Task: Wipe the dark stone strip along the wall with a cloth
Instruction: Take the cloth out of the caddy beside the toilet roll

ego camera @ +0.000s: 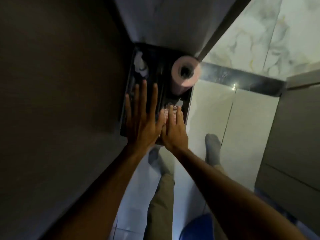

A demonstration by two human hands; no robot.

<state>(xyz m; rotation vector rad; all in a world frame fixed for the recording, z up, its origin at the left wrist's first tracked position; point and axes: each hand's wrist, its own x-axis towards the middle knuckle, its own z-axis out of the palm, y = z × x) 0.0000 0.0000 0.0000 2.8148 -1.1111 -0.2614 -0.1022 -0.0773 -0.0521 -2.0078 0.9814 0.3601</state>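
A dark, glossy stone strip [242, 78] runs along the foot of the marbled wall at the right. It meets a black ledge [164, 52] in the corner. My left hand [143, 118] lies flat on the ledge, fingers spread, holding nothing. Beside it, my right hand [174, 130] presses a pinkish cloth [167, 110] onto the ledge's near right part. The fingers lie flat over the cloth, and most of it is hidden under the hand.
A pink paper roll [186, 71] stands on the ledge beyond my right hand. Crumpled white paper [140, 64] lies at its far left. A dark wall [60, 66] closes the left; a grey cabinet [290, 135] stands at the right. My socked foot [213, 149] rests on pale tiles near a blue object [199, 227].
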